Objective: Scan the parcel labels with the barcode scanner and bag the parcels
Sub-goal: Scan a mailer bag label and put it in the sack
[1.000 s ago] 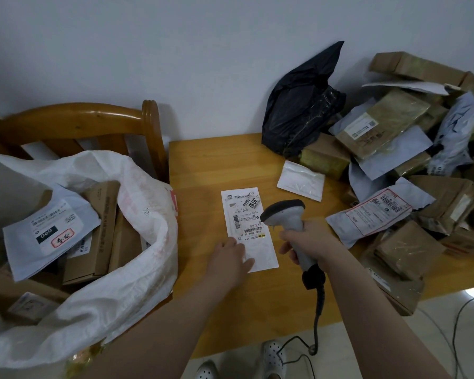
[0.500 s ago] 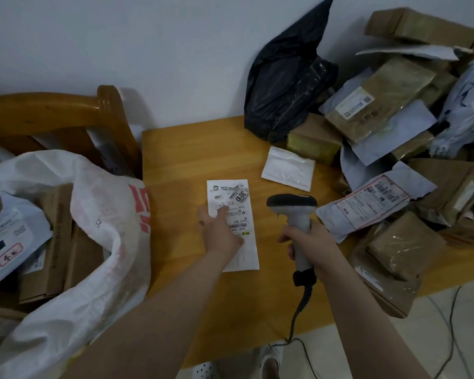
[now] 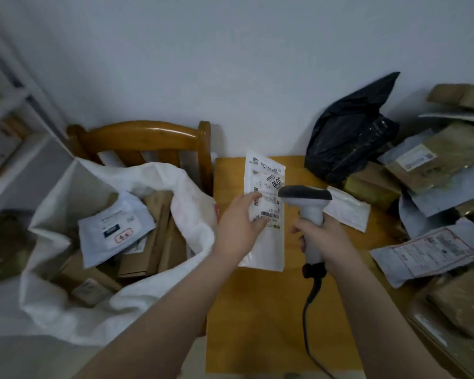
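The flat white parcel is held up over the far left part of the tabletop, its printed label facing the camera. Whether its lower edge touches the wood cannot be told. The left hand pinches the parcel by its left edge, with two fingertips lying on the label face near the printed bars.

The right hand is curled fully round the handle of the barcode scanner. This is a pale grey plastic pistol shape with a dark head, and the head sits just beside the parcel's right edge, overlapping it in the view. A dark cable runs from the handle base down across the tabletop, which is smooth yellow wood.

To the left a large white woven sack stands open with a slumped, crumpled rim. It holds a white mailer with a label, lying on top of several brown cardboard cartons standing on edge. Behind the sack is a glossy wooden chair with a curved back rail.

On the right of the tabletop lies a small white pouch, with a crinkled black plastic bag against the wall behind it. Further right is a loose heap of parcels, brown taped packets mixed with grey film mailers. One grey mailer at the front carries a red-bordered label.
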